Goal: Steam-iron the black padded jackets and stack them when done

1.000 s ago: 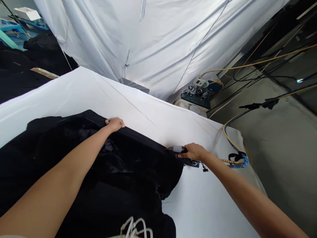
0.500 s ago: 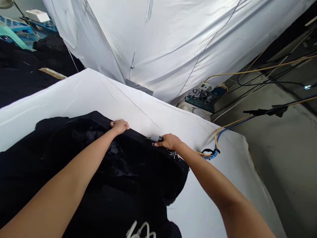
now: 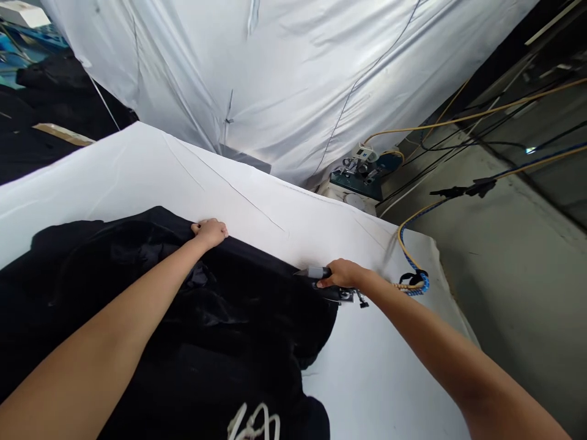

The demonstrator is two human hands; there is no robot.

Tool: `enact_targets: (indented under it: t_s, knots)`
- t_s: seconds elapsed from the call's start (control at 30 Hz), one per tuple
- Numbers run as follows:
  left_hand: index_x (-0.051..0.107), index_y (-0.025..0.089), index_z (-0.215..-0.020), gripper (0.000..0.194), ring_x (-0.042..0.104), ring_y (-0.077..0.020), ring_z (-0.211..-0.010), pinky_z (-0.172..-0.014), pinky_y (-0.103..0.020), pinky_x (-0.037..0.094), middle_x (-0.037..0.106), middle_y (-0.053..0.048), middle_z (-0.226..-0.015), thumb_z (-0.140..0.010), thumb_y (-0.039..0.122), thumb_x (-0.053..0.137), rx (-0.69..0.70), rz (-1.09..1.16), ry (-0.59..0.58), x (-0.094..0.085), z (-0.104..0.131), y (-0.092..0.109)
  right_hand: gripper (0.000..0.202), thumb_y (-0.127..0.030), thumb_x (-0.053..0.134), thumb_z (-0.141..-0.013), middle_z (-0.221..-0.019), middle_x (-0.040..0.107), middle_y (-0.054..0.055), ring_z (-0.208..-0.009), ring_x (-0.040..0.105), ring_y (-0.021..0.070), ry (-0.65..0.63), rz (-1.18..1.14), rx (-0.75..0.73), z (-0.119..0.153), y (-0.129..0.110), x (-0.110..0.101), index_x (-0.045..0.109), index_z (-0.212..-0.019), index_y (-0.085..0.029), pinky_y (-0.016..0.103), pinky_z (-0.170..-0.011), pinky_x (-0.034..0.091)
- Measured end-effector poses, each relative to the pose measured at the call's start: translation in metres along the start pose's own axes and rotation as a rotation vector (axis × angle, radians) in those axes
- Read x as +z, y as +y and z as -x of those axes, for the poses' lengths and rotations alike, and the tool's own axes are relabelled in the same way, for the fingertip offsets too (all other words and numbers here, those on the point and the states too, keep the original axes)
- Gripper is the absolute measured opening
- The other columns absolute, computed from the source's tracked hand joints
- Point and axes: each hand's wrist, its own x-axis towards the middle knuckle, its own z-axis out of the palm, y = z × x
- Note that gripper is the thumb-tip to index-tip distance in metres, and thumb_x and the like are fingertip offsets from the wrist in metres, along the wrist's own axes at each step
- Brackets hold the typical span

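Note:
A black garment [image 3: 257, 342] lies bunched over a white-covered table [image 3: 376, 373], a white drawstring [image 3: 255, 421] showing near the bottom of the view. My left hand [image 3: 211, 233] is closed on the garment's far edge, fingers curled over it. Further right along that same edge, my right hand [image 3: 345, 273] grips the handle of a steam iron [image 3: 315, 272] with a grey front part and metal fittings. The iron's tip points left, over the garment's right end. Its underside is hidden. A blue and yellow hose pair [image 3: 415, 286] runs up to the iron behind my right wrist.
Silvery sheeting [image 3: 293, 79] hangs behind the table's far edge. A machine on a green base [image 3: 358, 183] stands beyond it at the right. Hoses and cables [image 3: 472, 189] cross the upper right, beside a grey wall [image 3: 523, 293]. More dark cloth [image 3: 55, 140] is piled at the far left.
My right hand has moved the iron to the right along the garment's edge, away from my left hand. The left hand keeps its hold. The view has shifted slightly.

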Motion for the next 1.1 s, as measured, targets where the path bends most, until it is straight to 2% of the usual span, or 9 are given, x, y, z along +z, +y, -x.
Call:
enact_targets:
  t_s: [0.1,0.2,0.3,0.4,0.5,0.63,0.87,1.0,1.1]
  knots:
    - [0.056,0.016,-0.107,0.046,0.040,-0.0296,-0.110,-0.091,-0.044,0.028,0.050,-0.014,-0.115,-0.071,0.043,0.052,0.028,-0.074,0.158,0.002,0.030,0.039,0.058,-0.070,0.054,-0.060,-0.085,0.065,0.007,-0.073,0.060,0.0214,0.023,0.017,-0.004,0.006,0.014,0.005,0.067,-0.086,-0.021,0.025,-0.055,0.037]
    - [0.050,0.011,-0.114,0.074,0.044,-0.0311,-0.105,-0.087,-0.043,0.034,0.052,-0.018,-0.111,-0.064,0.065,0.049,0.066,-0.036,0.015,0.023,0.073,0.078,0.057,-0.071,0.050,-0.063,-0.085,0.065,0.006,-0.075,0.059,0.0207,0.064,-0.018,-0.027,0.004,0.014,0.005,0.066,-0.088,-0.022,0.024,-0.055,0.036]
    - [0.039,0.015,-0.128,0.091,0.031,-0.0411,-0.118,-0.090,-0.059,0.028,0.038,-0.021,-0.130,-0.054,0.064,0.060,0.085,-0.123,-0.081,0.054,0.114,0.096,0.060,-0.073,0.049,-0.063,-0.088,0.065,0.006,-0.078,0.059,0.0212,0.089,-0.029,-0.034,-0.006,0.005,0.000,0.066,-0.091,-0.022,0.024,-0.056,0.037]
    - [0.027,0.022,-0.137,0.098,0.005,-0.0481,-0.128,-0.091,-0.069,0.016,0.014,-0.019,-0.145,-0.055,0.060,0.063,0.104,-0.174,-0.127,0.076,0.139,0.093,0.063,-0.074,0.049,-0.061,-0.090,0.065,0.007,-0.080,0.059,0.0218,0.104,0.000,-0.057,-0.018,-0.010,-0.009,0.066,-0.093,-0.023,0.025,-0.058,0.037]
    - [0.028,0.020,-0.137,0.092,0.000,-0.0466,-0.129,-0.093,-0.068,0.016,0.008,-0.015,-0.148,-0.060,0.061,0.059,0.130,-0.149,-0.138,0.079,0.145,0.085,0.062,-0.075,0.048,-0.061,-0.089,0.065,0.006,-0.079,0.060,0.0215,0.109,0.026,-0.116,-0.030,-0.029,-0.018,0.066,-0.092,-0.024,0.024,-0.058,0.037]
    - [0.038,0.020,-0.132,0.083,0.009,-0.0453,-0.128,-0.092,-0.069,0.019,0.017,-0.013,-0.146,-0.062,0.058,0.060,0.159,-0.172,-0.137,0.070,0.144,0.083,0.062,-0.075,0.047,-0.062,-0.091,0.065,0.007,-0.079,0.060,0.0229,0.130,0.086,-0.150,-0.042,-0.054,-0.031,0.066,-0.093,-0.024,0.026,-0.058,0.039]
    - [0.044,0.018,-0.125,0.080,0.024,-0.0420,-0.122,-0.089,-0.069,0.021,0.033,-0.020,-0.133,-0.059,0.057,0.065,0.171,-0.224,-0.103,0.068,0.146,0.085,0.066,-0.077,0.047,-0.060,-0.097,0.065,0.008,-0.086,0.060,0.0248,0.143,0.127,-0.144,-0.056,-0.083,-0.048,0.066,-0.096,-0.025,0.027,-0.062,0.041]
    - [0.045,0.017,-0.124,0.075,0.023,-0.0417,-0.124,-0.090,-0.067,0.024,0.035,-0.022,-0.130,-0.062,0.053,0.065,0.146,-0.246,-0.099,0.069,0.150,0.081,0.069,-0.078,0.049,-0.056,-0.098,0.065,0.008,-0.084,0.060,0.0243,0.100,0.091,-0.100,-0.055,-0.084,-0.051,0.066,-0.097,-0.024,0.028,-0.063,0.042]
    - [0.048,0.019,-0.121,0.066,0.020,-0.0420,-0.126,-0.090,-0.067,0.025,0.037,-0.019,-0.128,-0.065,0.050,0.064,0.148,-0.249,-0.135,0.070,0.152,0.079,0.070,-0.076,0.052,-0.055,-0.098,0.064,0.008,-0.082,0.060,0.0242,0.055,0.088,-0.063,-0.048,-0.072,-0.046,0.066,-0.096,-0.022,0.028,-0.062,0.042]
